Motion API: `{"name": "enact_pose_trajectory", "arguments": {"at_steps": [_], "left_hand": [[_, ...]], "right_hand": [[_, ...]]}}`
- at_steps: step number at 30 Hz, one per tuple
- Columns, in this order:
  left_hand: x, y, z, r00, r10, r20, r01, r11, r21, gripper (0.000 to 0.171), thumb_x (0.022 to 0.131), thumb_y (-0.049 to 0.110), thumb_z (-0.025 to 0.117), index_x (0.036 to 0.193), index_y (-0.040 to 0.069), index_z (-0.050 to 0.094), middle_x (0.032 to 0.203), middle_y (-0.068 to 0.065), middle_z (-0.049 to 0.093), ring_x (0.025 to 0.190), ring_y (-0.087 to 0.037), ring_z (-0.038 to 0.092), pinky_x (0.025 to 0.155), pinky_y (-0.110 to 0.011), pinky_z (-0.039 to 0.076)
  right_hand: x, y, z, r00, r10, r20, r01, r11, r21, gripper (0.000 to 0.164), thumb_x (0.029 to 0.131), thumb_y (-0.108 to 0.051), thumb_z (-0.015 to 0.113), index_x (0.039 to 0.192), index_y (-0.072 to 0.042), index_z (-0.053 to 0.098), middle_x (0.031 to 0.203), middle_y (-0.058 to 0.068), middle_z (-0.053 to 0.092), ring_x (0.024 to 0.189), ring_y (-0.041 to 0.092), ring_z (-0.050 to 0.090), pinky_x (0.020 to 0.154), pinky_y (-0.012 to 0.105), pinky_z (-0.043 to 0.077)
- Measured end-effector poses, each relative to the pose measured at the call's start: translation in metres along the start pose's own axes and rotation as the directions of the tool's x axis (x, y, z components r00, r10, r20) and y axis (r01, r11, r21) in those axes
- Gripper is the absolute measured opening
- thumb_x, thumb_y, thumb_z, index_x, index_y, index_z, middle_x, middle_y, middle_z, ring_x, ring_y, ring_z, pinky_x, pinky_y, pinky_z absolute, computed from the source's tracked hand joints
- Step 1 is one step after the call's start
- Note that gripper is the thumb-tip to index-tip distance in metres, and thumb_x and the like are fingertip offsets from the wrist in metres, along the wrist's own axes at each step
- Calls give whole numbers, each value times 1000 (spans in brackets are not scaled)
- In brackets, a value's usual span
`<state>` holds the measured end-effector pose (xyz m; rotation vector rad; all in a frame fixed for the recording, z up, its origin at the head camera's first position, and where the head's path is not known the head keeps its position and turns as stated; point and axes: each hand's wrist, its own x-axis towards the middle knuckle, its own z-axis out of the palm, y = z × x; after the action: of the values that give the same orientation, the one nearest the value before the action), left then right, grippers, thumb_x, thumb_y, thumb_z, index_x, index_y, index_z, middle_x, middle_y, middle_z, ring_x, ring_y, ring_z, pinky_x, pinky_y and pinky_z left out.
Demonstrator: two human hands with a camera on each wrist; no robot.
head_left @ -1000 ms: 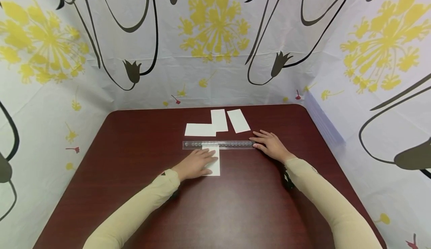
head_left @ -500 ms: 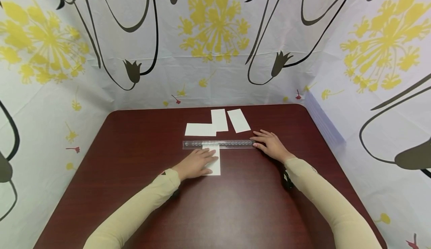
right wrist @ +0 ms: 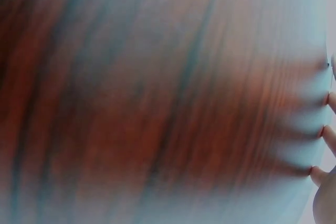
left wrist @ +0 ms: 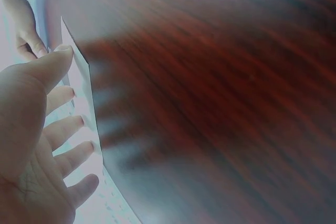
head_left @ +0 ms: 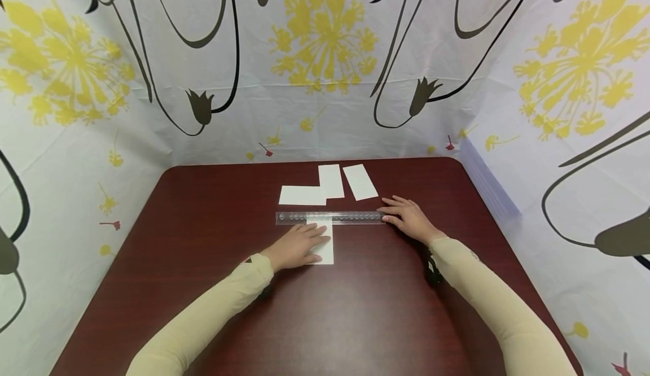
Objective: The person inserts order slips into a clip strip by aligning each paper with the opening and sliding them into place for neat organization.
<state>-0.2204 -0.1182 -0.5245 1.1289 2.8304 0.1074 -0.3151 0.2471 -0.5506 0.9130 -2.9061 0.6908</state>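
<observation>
In the head view my left hand (head_left: 297, 246) lies with fingers spread over a blank white paper card (head_left: 326, 249), pressing it from above. The left wrist view shows the same card (left wrist: 84, 85) beneath the fingertips. Across the card's far end lies a clear plastic ruler (head_left: 355, 218), placed crosswise. My right hand (head_left: 410, 219) rests at the ruler's right end, its fingers extended; the thumb and index finger touch that end. Spread fingertips (right wrist: 316, 174) meet the table in the right wrist view, where the ruler is out of sight.
Beyond the ruler lie three more white cards: one sideways (head_left: 302, 195), one upright beside it (head_left: 331, 181), and a tilted one (head_left: 360, 182). The dark red wooden table (head_left: 325, 319) runs back to a patterned cloth backdrop (head_left: 325, 116).
My left hand and the white card under it have slid slightly to the right beneath the ruler. The right hand and ruler have barely moved.
</observation>
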Motion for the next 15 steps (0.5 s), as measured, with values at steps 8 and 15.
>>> {"name": "enact_pose_trajectory", "arguments": {"at_steps": [8, 15], "left_hand": [[2, 2, 0, 1000, 5, 7, -5, 1000, -13, 60, 96, 46, 60, 148, 19, 47, 159, -7, 39, 147, -33, 38, 119, -55, 30], [5, 4, -1, 1000, 7, 10, -7, 1000, -9, 60, 97, 46, 58, 149, 19, 46, 160, -6, 37, 148, -33, 36, 119, -56, 31]], "right_hand": [[0, 2, 1, 1000, -7, -15, 7, 1000, 17, 35, 99, -31, 60, 132, -20, 66, 151, 13, 50, 146, 42, 35, 115, 68, 23], [1, 1, 2, 1000, -3, -25, 4, 1000, 26, 35, 98, -30, 61, 131, -19, 66, 150, 13, 51, 145, 43, 36, 116, 67, 23]]}}
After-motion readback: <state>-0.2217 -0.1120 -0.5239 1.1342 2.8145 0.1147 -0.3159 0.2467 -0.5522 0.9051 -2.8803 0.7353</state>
